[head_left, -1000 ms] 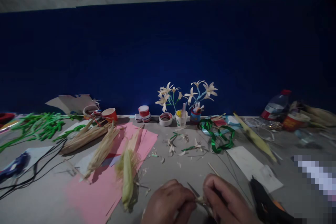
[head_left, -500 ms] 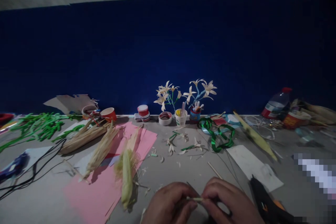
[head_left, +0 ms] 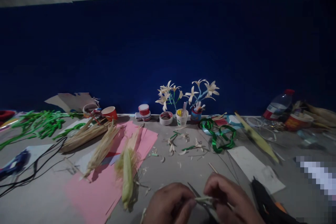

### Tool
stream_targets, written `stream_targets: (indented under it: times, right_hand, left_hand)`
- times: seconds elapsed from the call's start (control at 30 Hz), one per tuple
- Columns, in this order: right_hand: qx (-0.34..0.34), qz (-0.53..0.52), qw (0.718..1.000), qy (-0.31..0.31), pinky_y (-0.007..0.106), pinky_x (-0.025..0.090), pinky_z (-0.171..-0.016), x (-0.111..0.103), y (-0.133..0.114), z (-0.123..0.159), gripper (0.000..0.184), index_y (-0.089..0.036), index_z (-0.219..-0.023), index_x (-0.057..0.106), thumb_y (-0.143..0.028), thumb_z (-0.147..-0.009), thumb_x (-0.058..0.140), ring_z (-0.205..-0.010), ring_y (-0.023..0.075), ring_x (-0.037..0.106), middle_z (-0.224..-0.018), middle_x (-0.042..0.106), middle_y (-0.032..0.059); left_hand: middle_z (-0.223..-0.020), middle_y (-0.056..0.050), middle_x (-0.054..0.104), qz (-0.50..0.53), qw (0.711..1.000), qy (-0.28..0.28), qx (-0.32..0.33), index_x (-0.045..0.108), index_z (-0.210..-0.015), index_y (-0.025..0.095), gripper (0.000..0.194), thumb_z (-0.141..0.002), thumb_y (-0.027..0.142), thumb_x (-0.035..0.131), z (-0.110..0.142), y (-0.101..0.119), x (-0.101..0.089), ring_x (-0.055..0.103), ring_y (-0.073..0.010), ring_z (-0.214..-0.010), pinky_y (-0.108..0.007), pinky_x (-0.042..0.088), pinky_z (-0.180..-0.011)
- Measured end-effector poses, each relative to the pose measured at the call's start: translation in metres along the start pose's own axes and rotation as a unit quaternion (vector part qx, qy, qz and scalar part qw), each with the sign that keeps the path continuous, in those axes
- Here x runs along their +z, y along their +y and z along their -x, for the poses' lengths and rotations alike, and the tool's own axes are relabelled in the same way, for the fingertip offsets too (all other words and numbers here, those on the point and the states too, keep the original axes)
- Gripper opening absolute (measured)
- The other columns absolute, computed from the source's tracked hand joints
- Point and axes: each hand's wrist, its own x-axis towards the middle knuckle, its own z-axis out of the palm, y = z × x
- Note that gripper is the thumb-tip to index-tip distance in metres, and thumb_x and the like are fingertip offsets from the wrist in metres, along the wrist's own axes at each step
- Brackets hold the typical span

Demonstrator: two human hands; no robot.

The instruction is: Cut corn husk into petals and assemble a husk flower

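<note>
Both of my hands are at the bottom middle of the view, close together above the grey table point(head_left: 44, 196). My left hand point(head_left: 169, 204) is closed in a pinch on a small pale strip of husk point(head_left: 203, 199). My right hand point(head_left: 228, 199) is curled around a pair of scissors point(head_left: 193, 190), whose thin dark blade points up and left across the strip. A corn cob in its husk point(head_left: 127, 175) lies on pink paper point(head_left: 105, 185) just left of my hands.
Bundles of dry husk point(head_left: 89, 136), green stems point(head_left: 39, 124), black cables point(head_left: 34, 171), green ribbon point(head_left: 219, 134), a white sheet point(head_left: 254, 168), small cups point(head_left: 181, 117), finished husk flowers point(head_left: 189, 94), a plastic bottle point(head_left: 278, 106) and a black tool point(head_left: 267, 203) lie on the table before a blue wall.
The scissor blade was visible, was hidden half a second ago as my hands closed together, and shows again across the strip now. The view shifted slightly.
</note>
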Motion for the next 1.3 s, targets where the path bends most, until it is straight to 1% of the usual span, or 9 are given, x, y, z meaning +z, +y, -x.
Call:
stream_targets:
  times: [0.1, 0.23, 0.33, 0.57, 0.7, 0.8, 0.9, 1.07, 1.3]
  right_hand:
    - [-0.056, 0.054, 0.997, -0.022, 0.022, 0.047, -0.062, -0.003, -0.002, -0.002, 0.038, -0.025, -0.086, 0.056, -0.060, -0.092, 0.044, -0.069, 0.0150, 0.058, -0.080, 0.058, -0.0014]
    - [-0.168, 0.178, 0.969, 0.016, 0.021, 0.043, -0.059, -0.001, -0.002, -0.004, 0.038, -0.024, -0.074, 0.050, -0.041, -0.102, 0.032, -0.062, 0.0127, 0.058, -0.065, 0.058, -0.0030]
    - [-0.183, 0.246, 0.951, 0.037, 0.021, 0.040, -0.054, 0.002, 0.005, -0.004, 0.044, -0.023, -0.067, 0.046, -0.041, -0.103, 0.027, -0.053, 0.0117, 0.056, -0.058, 0.056, -0.0036]
    - [-0.031, 0.151, 0.988, 0.006, 0.023, 0.034, -0.050, 0.005, 0.021, -0.001, 0.060, -0.023, -0.052, 0.031, -0.056, -0.100, 0.017, -0.044, 0.0113, 0.047, -0.046, 0.037, -0.0062]
    - [-0.006, 0.068, 0.997, -0.027, 0.023, 0.042, -0.056, -0.006, 0.011, 0.001, 0.054, -0.023, -0.077, 0.054, -0.071, -0.089, 0.032, -0.063, 0.0165, 0.058, -0.068, 0.057, -0.0018]
    - [-0.029, 0.095, 0.995, -0.022, 0.024, 0.043, -0.062, -0.008, 0.004, 0.003, 0.041, -0.024, -0.084, 0.053, -0.061, -0.093, 0.037, -0.069, 0.0170, 0.058, -0.076, 0.059, -0.0006]
    - [-0.060, 0.127, 0.990, 0.013, 0.023, 0.041, -0.059, -0.004, 0.004, 0.003, 0.042, -0.025, -0.073, 0.047, -0.051, -0.099, 0.029, -0.062, 0.0151, 0.053, -0.067, 0.053, -0.0029]
    - [-0.041, 0.135, 0.986, 0.092, 0.023, 0.034, -0.049, 0.004, 0.013, 0.001, 0.053, -0.023, -0.057, 0.039, -0.056, -0.097, 0.031, -0.048, 0.0118, 0.047, -0.051, 0.042, -0.0062]
    - [0.099, -0.015, 0.983, 0.152, 0.026, 0.036, -0.048, 0.011, 0.010, -0.003, 0.062, -0.026, -0.044, 0.034, -0.070, -0.088, 0.037, -0.039, 0.0116, 0.039, -0.040, 0.036, -0.0052]
  left_hand:
    - [-0.060, -0.004, 0.065, 0.088, 0.990, -0.040, -0.104, 0.064, -0.070, 0.015, 0.024, -0.087, 0.029, 0.053, -0.002, 0.005, -0.003, 0.056, -0.0132, -0.056, -0.020, 0.039, -0.054]
    - [-0.064, -0.002, 0.057, 0.248, 0.940, -0.090, -0.216, 0.060, -0.068, 0.016, 0.036, -0.083, 0.048, 0.056, -0.006, 0.009, -0.005, 0.047, -0.0133, -0.061, -0.022, 0.035, -0.056]
    - [-0.065, -0.001, 0.056, 0.294, 0.918, -0.100, -0.248, 0.058, -0.068, 0.016, 0.037, -0.080, 0.050, 0.059, -0.007, 0.010, -0.005, 0.047, -0.0137, -0.063, -0.022, 0.035, -0.059]
    - [-0.069, -0.007, 0.068, 0.120, 0.978, -0.095, -0.142, 0.070, -0.078, 0.014, 0.023, -0.084, 0.028, 0.053, -0.006, 0.006, -0.005, 0.056, -0.0150, -0.063, -0.022, 0.039, -0.059]
    - [-0.069, -0.008, 0.071, 0.134, 0.974, -0.090, -0.159, 0.071, -0.077, 0.013, 0.027, -0.086, 0.030, 0.051, -0.006, 0.007, -0.005, 0.059, -0.0151, -0.063, -0.020, 0.040, -0.058]
    - [-0.068, -0.007, 0.070, 0.158, 0.969, -0.083, -0.173, 0.069, -0.074, 0.014, 0.028, -0.087, 0.033, 0.053, -0.007, 0.010, -0.006, 0.058, -0.0143, -0.062, -0.019, 0.041, -0.058]
    - [-0.070, -0.008, 0.073, 0.165, 0.969, -0.087, -0.161, 0.068, -0.075, 0.014, 0.031, -0.089, 0.036, 0.052, -0.006, 0.010, -0.008, 0.061, -0.0146, -0.063, -0.019, 0.043, -0.059]
    - [-0.070, -0.008, 0.075, 0.060, 0.996, -0.052, -0.050, 0.068, -0.079, 0.016, 0.024, -0.091, 0.026, 0.050, -0.001, 0.005, -0.007, 0.068, -0.0158, -0.063, -0.019, 0.047, -0.061]
    - [-0.069, -0.006, 0.075, -0.067, 0.994, 0.022, 0.084, 0.064, -0.089, 0.019, 0.015, -0.085, 0.008, 0.055, 0.010, -0.012, 0.004, 0.070, -0.0145, -0.060, -0.017, 0.050, -0.058]
